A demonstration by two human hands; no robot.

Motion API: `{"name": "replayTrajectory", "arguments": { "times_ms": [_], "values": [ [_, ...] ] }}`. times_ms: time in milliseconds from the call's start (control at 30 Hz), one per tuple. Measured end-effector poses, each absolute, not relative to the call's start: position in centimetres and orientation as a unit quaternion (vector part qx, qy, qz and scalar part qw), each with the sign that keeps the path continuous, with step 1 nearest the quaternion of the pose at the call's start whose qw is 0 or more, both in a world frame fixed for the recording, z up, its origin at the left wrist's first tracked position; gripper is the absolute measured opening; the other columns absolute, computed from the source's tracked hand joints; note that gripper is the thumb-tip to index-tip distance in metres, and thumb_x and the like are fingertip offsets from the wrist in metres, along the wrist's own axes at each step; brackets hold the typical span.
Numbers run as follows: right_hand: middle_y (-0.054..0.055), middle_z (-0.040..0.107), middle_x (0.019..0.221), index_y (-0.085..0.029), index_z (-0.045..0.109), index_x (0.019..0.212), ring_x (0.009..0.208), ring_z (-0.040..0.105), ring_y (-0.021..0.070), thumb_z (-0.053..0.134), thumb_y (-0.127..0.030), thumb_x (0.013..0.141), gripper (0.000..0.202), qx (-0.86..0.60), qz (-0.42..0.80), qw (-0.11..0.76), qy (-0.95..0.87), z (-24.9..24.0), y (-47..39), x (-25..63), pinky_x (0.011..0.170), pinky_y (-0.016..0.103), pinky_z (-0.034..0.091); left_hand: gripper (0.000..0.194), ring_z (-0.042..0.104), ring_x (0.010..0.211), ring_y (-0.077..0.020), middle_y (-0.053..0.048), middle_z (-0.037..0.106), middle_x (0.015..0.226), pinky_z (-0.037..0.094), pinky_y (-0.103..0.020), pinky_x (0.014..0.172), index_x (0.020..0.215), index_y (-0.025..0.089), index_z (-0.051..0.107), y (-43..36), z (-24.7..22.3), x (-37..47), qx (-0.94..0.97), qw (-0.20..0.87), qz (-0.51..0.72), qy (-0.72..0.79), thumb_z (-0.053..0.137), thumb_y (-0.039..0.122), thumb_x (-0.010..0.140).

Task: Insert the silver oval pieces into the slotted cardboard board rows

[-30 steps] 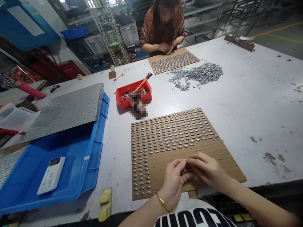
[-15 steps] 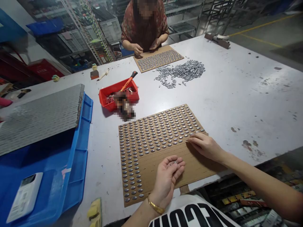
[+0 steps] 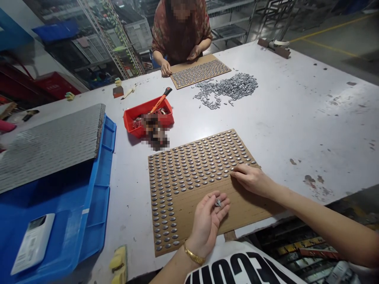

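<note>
A brown cardboard sheet (image 3: 201, 213) lies before me, with rows of small grey pointed-oval metal pieces (image 3: 189, 159) over its far part and down its left side. Above its bare near part my left hand (image 3: 207, 219) is turned palm up and cupped, holding a few loose metal pieces (image 3: 218, 202). My right hand (image 3: 251, 178) reaches in from the right, its fingers pinched together and touching the sheet at the near edge of the rows. Whatever is between those fingertips is hidden.
A heap of loose metal pieces (image 3: 233, 86) lies beyond the sheet. Across the table a person (image 3: 180, 35) works at another filled cardboard sheet (image 3: 201, 73). A red bin (image 3: 133, 122) with an orange-handled tool stands left of centre. A blue crate (image 3: 97, 197) holds stacked sheets.
My right hand has shifted slightly left along the row. My left palm has opened up more, showing the loose pieces. The other person's hand has moved onto their sheet's corner.
</note>
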State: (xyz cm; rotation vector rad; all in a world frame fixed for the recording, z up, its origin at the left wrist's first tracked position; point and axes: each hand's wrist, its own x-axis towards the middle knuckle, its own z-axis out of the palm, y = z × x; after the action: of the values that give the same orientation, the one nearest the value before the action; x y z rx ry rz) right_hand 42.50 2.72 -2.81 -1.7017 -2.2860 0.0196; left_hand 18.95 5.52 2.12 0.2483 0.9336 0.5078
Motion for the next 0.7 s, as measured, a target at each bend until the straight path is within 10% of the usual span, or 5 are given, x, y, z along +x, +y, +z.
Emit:
{"name": "replayTrajectory", "arguments": {
  "times_ms": [700],
  "values": [
    [0.009,0.064,0.107,-0.023,0.063,0.105,0.099,0.056,0.0224,0.051,-0.016,0.088,0.021,-0.573,0.140,0.370,-0.718,0.0,0.5,33.2,0.083,0.040,0.048,0.025,0.064,0.084,-0.0137,-0.010,0.065,0.099,0.051,-0.025,0.081,0.099,0.013,0.059,6.3,2.8,19.6,0.049,0.890,0.274,0.362,0.050,0.034,0.091]
  ]
}}
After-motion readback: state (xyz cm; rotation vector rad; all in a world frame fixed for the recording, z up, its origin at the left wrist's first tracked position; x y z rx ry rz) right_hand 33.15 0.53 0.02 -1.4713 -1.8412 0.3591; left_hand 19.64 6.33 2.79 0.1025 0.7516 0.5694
